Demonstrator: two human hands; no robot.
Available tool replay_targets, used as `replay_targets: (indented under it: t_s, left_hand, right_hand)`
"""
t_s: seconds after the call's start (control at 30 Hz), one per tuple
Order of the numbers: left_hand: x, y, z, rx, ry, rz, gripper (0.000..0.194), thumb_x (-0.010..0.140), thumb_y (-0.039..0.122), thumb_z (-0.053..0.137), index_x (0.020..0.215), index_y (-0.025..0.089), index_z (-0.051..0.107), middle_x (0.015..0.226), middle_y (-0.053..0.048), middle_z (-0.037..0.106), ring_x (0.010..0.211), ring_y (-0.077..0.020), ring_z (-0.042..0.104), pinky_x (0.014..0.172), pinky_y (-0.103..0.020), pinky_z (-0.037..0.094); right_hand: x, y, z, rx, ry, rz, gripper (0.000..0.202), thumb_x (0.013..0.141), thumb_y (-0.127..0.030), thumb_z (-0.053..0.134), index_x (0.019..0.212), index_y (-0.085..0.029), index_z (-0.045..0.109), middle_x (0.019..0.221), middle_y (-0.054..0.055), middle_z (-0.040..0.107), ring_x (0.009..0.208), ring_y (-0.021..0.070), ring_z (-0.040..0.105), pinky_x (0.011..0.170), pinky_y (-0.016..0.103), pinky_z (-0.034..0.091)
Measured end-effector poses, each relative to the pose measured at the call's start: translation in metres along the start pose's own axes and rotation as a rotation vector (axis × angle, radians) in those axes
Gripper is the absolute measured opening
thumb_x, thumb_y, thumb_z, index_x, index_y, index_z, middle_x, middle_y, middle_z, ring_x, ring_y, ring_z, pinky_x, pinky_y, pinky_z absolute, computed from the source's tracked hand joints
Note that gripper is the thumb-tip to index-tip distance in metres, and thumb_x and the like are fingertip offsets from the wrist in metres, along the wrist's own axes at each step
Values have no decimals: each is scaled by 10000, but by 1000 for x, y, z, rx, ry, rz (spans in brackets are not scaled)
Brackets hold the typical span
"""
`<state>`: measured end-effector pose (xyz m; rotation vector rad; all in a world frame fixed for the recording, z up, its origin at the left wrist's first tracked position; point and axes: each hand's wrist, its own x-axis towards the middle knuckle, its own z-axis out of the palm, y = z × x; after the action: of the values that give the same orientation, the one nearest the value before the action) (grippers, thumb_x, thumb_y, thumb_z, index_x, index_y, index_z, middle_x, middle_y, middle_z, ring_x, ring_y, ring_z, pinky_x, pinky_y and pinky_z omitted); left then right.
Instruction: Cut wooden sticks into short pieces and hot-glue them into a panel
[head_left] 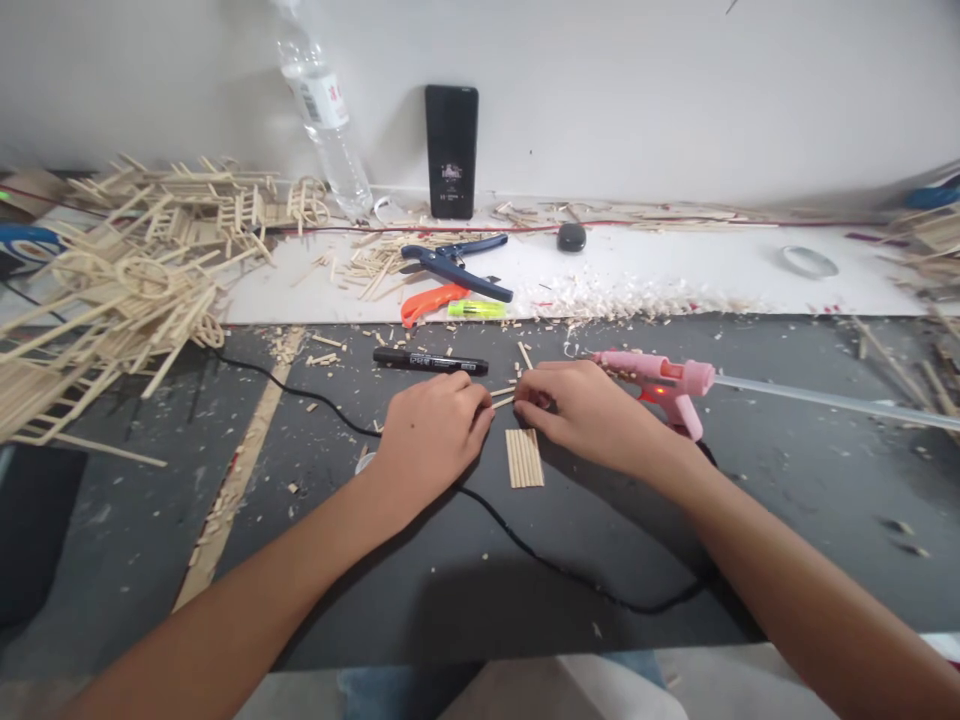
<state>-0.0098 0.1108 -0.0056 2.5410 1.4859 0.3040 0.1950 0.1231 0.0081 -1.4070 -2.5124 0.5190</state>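
Observation:
Thin wooden sticks (502, 397) lie between my two hands, just above the table. My left hand (433, 428) is closed, thumb and forefinger pinching the sticks' left ends. At their right ends, the curled fingers of my right hand (568, 405) close on the same sticks; the fingertips are partly hidden. A small flat panel of short sticks laid side by side (525, 458) rests on the table just below the hands. To the right of my right hand is a pink hot glue gun (660, 375), its red light on and a long glue stick (825, 397) in its back.
A black marker (430, 361), blue cutters (457, 268), an orange-handled tool (431, 303) and a yellow highlighter (477, 310) lie beyond the hands. Stick structures (135, 290) crowd the left. A black cable (540, 560) crosses the table. A phone (452, 150) and bottle (326, 120) lean against the wall.

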Motion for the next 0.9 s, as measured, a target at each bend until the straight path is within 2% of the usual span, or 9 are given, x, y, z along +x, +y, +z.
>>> replay_targets:
  t_s: [0.2,0.27,0.3,0.37,0.47,0.53,0.6,0.9]
  left_hand:
    - [-2,0,-3,11,-38,7,295,1015,266,430,935,153,691,885,-72,672,798,-245,642,631,-345,348]
    - [-2,1,-6,-63,-30,-21,289,1021,279,424,961,155,677,905,-67,665,790,-220,619,641,-330,354]
    - [-2,2,-8,-184,-30,-59,275,1018,302,442,965,165,674,891,-53,659,775,-198,601,643,-313,359]
    - [-2,7,-13,-603,-60,-176,247,989,371,522,943,179,670,800,-14,619,696,-146,536,612,-268,351]
    - [-2,17,-17,-1347,-211,-351,303,925,453,627,824,168,609,609,50,416,542,-89,322,508,-222,253]
    - [-3,22,-16,-1668,-306,-409,339,907,458,661,777,164,551,588,75,313,529,-77,201,478,-212,185]
    - [-5,25,-14,-1829,-346,-426,350,903,438,683,764,159,524,599,80,291,545,-74,152,471,-204,154]
    - [-13,27,-7,-1922,-445,-441,340,911,412,694,767,145,541,607,78,298,541,-65,144,466,-198,141]
  right_hand:
    - [-6,-7,1,109,251,58,137,913,-138,561,855,-192,673,746,-23,696,674,120,613,633,258,415]
    - [-11,-11,-2,136,354,77,122,925,-152,556,883,-194,662,765,-14,701,674,123,620,630,261,439]
    - [-14,-13,-4,145,409,76,106,930,-163,557,910,-196,656,784,-7,700,681,128,620,639,269,453]
    - [-19,-16,-7,143,529,13,93,921,-194,596,1002,-206,640,847,13,694,724,146,619,671,295,483]
    - [-27,-19,-6,90,638,-176,402,839,-242,726,1212,-220,578,1015,58,677,849,189,624,743,346,519]
    - [-31,-19,-2,69,644,-234,567,797,-267,778,1303,-213,528,1102,86,661,926,212,625,795,370,531]
    - [-32,-19,2,86,633,-234,610,782,-283,796,1320,-205,520,1108,90,657,949,215,627,822,372,538]
    - [-31,-25,2,163,591,-135,448,804,-236,744,1216,-235,565,991,48,684,821,184,652,721,341,538]
